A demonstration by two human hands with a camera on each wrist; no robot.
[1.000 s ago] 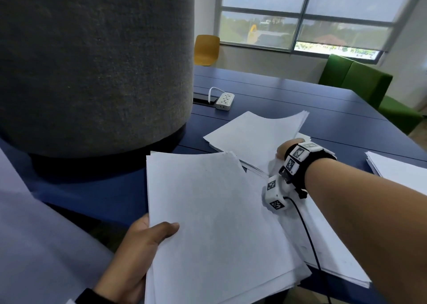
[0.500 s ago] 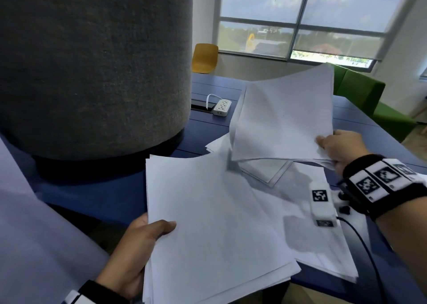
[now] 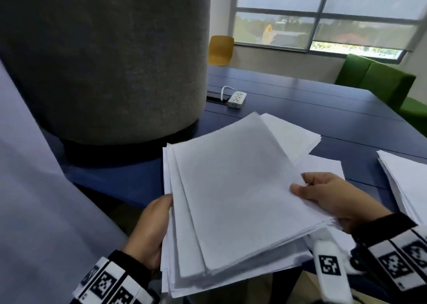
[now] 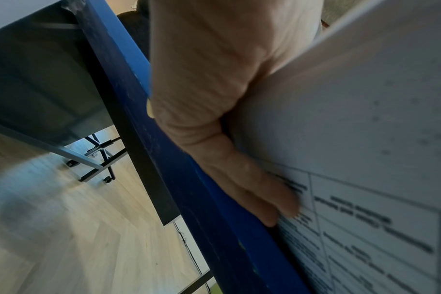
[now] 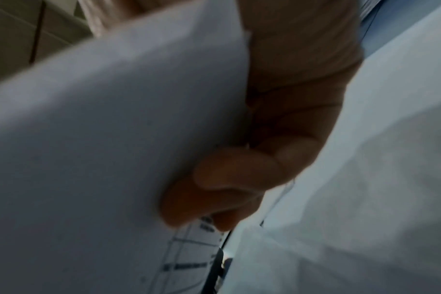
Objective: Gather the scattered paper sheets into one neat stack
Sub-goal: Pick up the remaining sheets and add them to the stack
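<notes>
A thick pile of white paper sheets (image 3: 231, 202) hangs over the near edge of the blue table (image 3: 323, 109), its layers fanned out of line. My left hand (image 3: 152, 229) grips the pile's left edge, fingers curled under the printed underside (image 4: 365, 139) in the left wrist view. My right hand (image 3: 323, 195) pinches the top bundle at its right edge, thumb on top and fingers (image 5: 227, 189) beneath. More sheets (image 3: 291, 132) lie on the table just behind the pile. A separate stack (image 3: 406, 179) lies at the right edge.
A wide grey felt-covered column (image 3: 104, 61) rises from the table at the left, close behind the pile. A white power strip (image 3: 236, 99) sits beyond it. Green seating (image 3: 381, 82) and a yellow chair (image 3: 220, 50) stand past the far edge, under the window.
My right hand lifted a bundle of sheets off the table, carried it toward me and laid it on the pile that my left hand holds. The left hand stayed put.
</notes>
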